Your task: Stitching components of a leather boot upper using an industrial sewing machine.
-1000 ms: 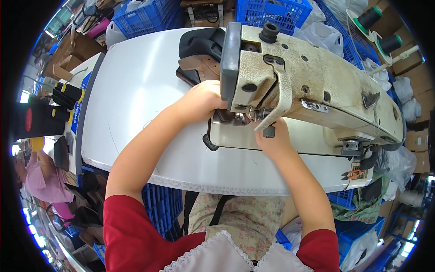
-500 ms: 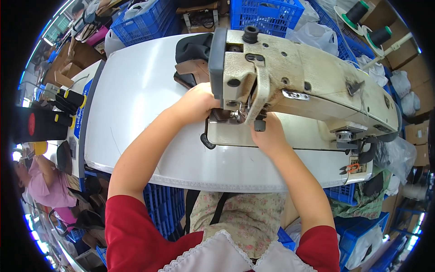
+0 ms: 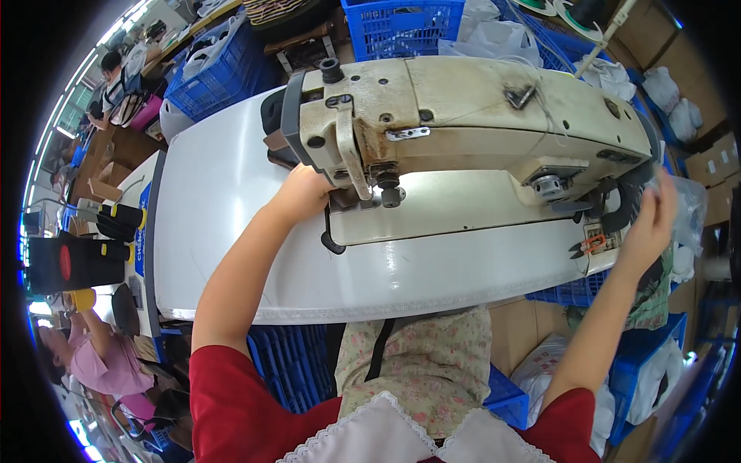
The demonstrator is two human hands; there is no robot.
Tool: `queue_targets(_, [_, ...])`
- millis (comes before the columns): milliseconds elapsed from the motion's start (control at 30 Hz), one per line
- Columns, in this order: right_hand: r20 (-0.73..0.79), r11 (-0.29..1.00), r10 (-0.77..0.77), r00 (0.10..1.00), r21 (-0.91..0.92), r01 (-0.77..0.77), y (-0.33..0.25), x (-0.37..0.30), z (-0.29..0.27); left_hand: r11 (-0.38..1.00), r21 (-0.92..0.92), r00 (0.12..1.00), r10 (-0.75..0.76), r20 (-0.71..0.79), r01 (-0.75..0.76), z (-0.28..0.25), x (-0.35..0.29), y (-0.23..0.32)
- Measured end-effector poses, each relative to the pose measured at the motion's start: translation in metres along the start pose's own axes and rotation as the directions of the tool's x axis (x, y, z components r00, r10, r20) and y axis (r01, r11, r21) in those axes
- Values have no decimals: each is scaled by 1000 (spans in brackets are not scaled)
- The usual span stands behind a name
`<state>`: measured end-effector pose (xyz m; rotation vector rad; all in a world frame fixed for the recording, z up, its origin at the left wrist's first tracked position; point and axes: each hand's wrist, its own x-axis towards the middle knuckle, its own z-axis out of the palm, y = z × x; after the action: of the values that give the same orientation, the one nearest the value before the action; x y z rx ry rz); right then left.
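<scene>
A cream sewing machine (image 3: 478,108) stands on a white table (image 3: 224,208). At its needle end, my left hand (image 3: 303,194) is closed at the edge of a brown and black piece (image 3: 281,148). The machine head hides its fingertips and most of the piece, whose kind I cannot make out. Away to the right, my right hand (image 3: 652,220) is raised beside the machine's wheel end (image 3: 650,139). Its fingers stretch upward, slightly blurred, with nothing visible in them.
Orange-handled thread snips (image 3: 590,245) lie at the table's right end. Blue crates (image 3: 401,29) stand behind the table, and another (image 3: 285,366) is below it. Thread cones (image 3: 123,220) are on the left. A person in pink (image 3: 108,359) sits at the far left.
My right hand has left the needle area and moved right to the wheel end. My left hand stays by the needle with the piece. The view has shifted, putting the machine further left.
</scene>
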<state>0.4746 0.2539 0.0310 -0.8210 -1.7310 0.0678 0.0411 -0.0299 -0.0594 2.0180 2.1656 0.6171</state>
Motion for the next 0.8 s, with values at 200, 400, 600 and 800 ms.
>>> queue_targets(200, [236,950,302,924,3,-311,135,96,7,999,34,999,24,-36,-23,11,5,-9])
queue_targets(400, [241,950,218,946,-273,-150,140,104,21,997,73,997,-10,-74,15,13,7,-7])
queue_targets(600, [49,941,247,968,-250,-228,164,-8,7,996,87,1000,-16,13,15,10,5,-14])
queue_targets(800, [16,971,235,972,29,-235,124,38,17,993,105,994,-56,90,47,9,-3,-15])
